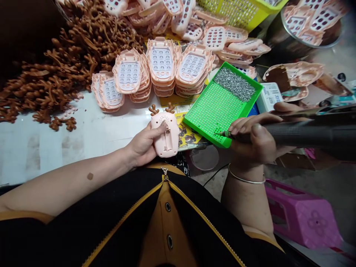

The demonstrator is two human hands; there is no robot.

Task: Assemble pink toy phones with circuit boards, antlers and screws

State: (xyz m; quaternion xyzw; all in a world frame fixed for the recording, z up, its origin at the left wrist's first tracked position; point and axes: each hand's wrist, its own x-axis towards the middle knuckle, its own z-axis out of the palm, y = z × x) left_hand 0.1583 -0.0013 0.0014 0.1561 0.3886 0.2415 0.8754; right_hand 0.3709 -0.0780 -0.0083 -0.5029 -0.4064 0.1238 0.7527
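My left hand point(143, 142) grips a pink toy phone shell point(166, 134) with brown antlers on top, its back side and open battery slot facing up. My right hand point(257, 139) is wrapped round a dark electric screwdriver point(306, 133), whose tip touches the near corner of a green screw tray point(219, 107). A heap of small silver screws point(235, 84) lies at the tray's far end. A silver bangle sits on my right wrist.
Stacks of pink phone fronts point(162, 65) stand behind on the white table point(91, 128). Brown antler parts point(63, 63) are piled at the left. A yellow basket point(239, 11) and a metal bowl of shells point(311, 22) are at the back right. A pink stool point(303, 215) stands low right.
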